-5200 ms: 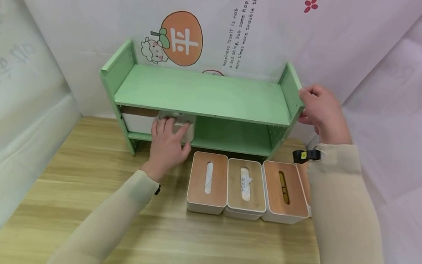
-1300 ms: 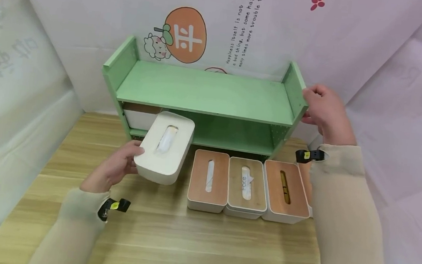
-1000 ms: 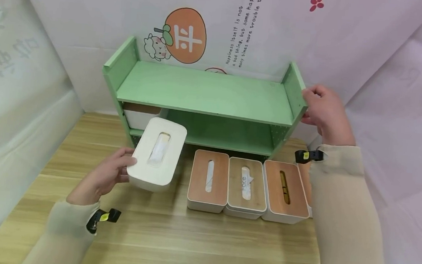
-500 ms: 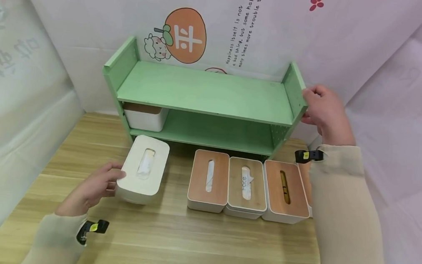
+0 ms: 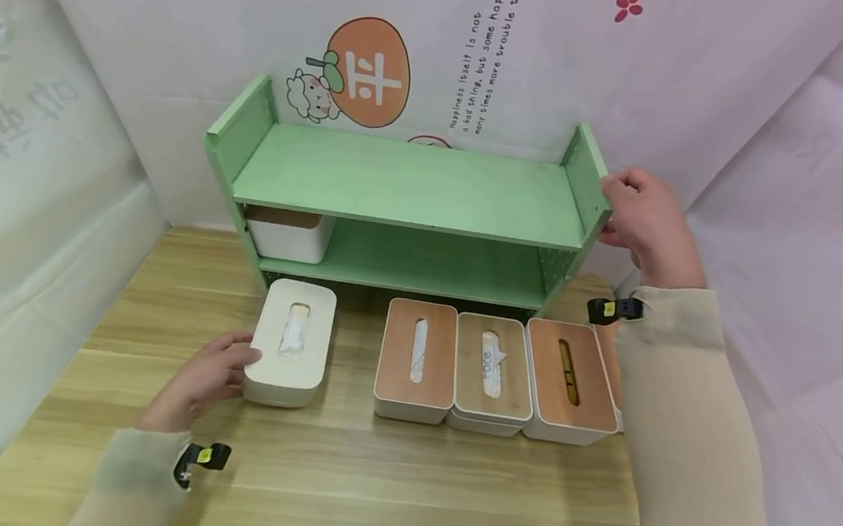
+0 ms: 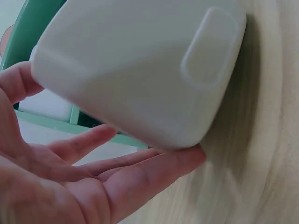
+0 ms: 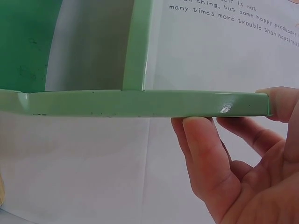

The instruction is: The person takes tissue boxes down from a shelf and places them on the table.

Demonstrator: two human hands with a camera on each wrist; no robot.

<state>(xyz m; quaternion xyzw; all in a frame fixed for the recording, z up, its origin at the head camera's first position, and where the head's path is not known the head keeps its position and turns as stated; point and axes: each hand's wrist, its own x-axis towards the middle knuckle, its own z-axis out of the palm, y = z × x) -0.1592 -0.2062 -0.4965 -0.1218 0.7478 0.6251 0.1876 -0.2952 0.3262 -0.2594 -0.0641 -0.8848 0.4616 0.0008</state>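
Observation:
A plain white tissue box (image 5: 293, 331) is at the tabletop left of the other boxes. My left hand (image 5: 202, 379) holds it from the left side, thumb at the lid edge. In the left wrist view the fingertips (image 6: 189, 158) touch the box's lower corner; whether its base fully rests on the table I cannot tell. My right hand (image 5: 650, 227) grips the upper right side panel of the green shelf (image 5: 413, 183). In the right wrist view the thumb and fingers (image 7: 205, 144) pinch that panel (image 7: 187, 103) from both faces.
Wood-lidded tissue boxes stand in a row before the shelf: one on the left (image 5: 418, 355), one in the middle (image 5: 514, 363), one on the right (image 5: 588, 378). Another edge shows under the right sleeve. A wood-lidded white box (image 5: 292, 237) sits in the shelf's lower left.
My left hand has drawn the white tissue box out of the shelf, toward me and left, and brought it down to the tabletop. The right hand keeps its grip on the shelf.

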